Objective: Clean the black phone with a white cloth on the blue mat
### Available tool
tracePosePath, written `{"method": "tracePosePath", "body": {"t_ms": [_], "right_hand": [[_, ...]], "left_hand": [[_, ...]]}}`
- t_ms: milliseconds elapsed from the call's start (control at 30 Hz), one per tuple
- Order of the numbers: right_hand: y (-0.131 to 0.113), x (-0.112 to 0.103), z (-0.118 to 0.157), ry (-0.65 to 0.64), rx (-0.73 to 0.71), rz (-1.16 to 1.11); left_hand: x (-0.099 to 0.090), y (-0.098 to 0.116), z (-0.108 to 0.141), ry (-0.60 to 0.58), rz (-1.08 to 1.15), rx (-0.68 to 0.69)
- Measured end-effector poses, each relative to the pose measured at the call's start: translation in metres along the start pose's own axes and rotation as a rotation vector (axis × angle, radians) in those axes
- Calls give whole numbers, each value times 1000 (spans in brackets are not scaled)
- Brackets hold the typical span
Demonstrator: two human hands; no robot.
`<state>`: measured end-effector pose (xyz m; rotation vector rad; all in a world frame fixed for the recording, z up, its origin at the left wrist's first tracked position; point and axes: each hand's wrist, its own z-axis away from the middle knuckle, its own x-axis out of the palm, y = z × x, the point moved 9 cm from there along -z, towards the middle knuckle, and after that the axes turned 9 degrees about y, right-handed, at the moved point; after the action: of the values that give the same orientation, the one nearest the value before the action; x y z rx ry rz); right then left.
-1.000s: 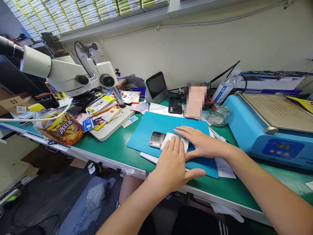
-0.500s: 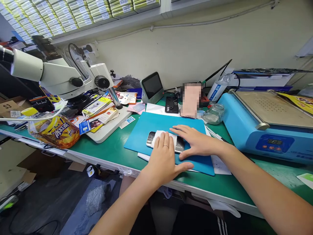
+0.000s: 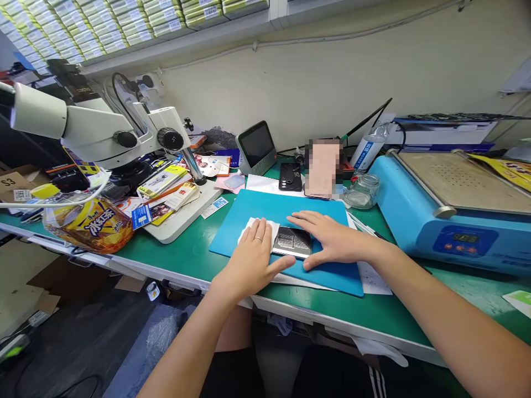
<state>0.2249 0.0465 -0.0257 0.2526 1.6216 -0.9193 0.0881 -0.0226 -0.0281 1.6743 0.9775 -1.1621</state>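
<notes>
My left hand [image 3: 253,257] lies palm down with its fingers together, pressing a white tissue [image 3: 274,229] over the left end of a phone [image 3: 292,240]. The phone lies flat on a blue mat [image 3: 232,224], its dark glossy face catching reflections. Around the phone's right end, my right hand [image 3: 327,237] rests with thumb and fingers spread, the thumb by the near edge and the fingertips by the far edge. Whether it touches the phone is hard to see.
A microscope [image 3: 99,130] and a drink bottle [image 3: 93,224] stand at the left. Behind the mat are a smart display [image 3: 257,146], a black phone [image 3: 290,177] and a glass jar [image 3: 363,190]. A blue heating plate machine [image 3: 448,232] takes up the right.
My left hand has slid to the left with the tissue, uncovering more of the phone's face. My right hand has stayed at the phone's right end.
</notes>
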Motion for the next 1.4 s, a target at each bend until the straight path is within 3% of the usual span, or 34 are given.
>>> {"method": "tracePosePath", "body": {"t_ms": [133, 300, 400, 500, 600, 733, 800, 867, 967, 1133, 1267, 1400], "right_hand": [[1, 1, -1, -4, 11, 21], [3, 2, -2, 3, -4, 30], [4, 2, -1, 2, -3, 14], [4, 2, 0, -4, 8, 8], [2, 1, 0, 0, 6, 2], [-2, 0, 0, -20, 16, 20], [-4, 0, 0, -23, 24, 25], [-3, 0, 0, -16, 31, 21], [2, 2, -1, 0, 40, 14], [5, 3, -1, 22, 16, 21], [4, 3, 0, 4, 15, 28], [0, 2, 1, -9, 19, 22]], "left_hand": [[2, 16, -10, 18, 3, -36], [7, 65, -18, 10, 97, 98], [7, 77, -12, 6, 128, 147], [6, 71, 2, -20, 138, 168], [3, 47, 13, -34, 118, 143], [2, 10, 8, -41, 47, 43], [4, 4, -1, -30, 17, 15], [6, 11, -11, -7, 14, 18], [9, 40, -21, 13, 70, 86], [9, 76, -21, 48, 153, 186], [8, 72, -3, 50, 160, 219], [3, 44, 17, 41, 115, 175]]}}
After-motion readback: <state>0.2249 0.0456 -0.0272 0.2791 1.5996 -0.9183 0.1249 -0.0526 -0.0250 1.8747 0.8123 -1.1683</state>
